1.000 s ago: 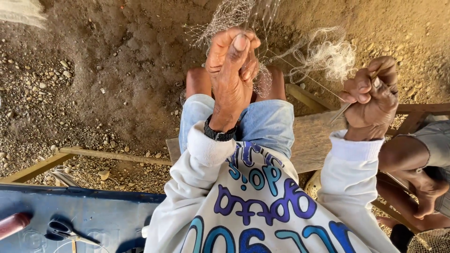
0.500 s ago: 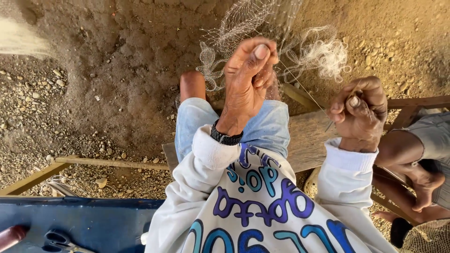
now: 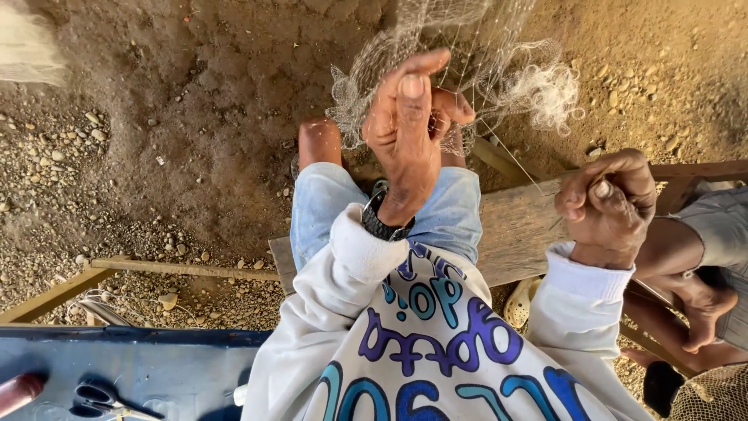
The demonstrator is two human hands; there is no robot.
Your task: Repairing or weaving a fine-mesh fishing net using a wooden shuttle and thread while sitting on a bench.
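Observation:
My left hand is raised in front of me, its fingers pinching a fold of thin pale fishing net that hangs down from above. A black wristwatch sits on that wrist. Lower and to the right, my right hand is closed in a fist around a thin line that runs taut up to the net. What else that fist holds is hidden. A frayed white tuft of net hangs beside the line. I sit on a wooden bench.
Bare dirt and pebbles lie below. A blue surface at lower left carries black scissors. A wooden frame rail runs along the ground. Another person's bare leg and foot are at the right edge.
My left hand has shifted right and up into the net, fingers spreading on the mesh. My right hand has dropped lower and pulled the line tighter.

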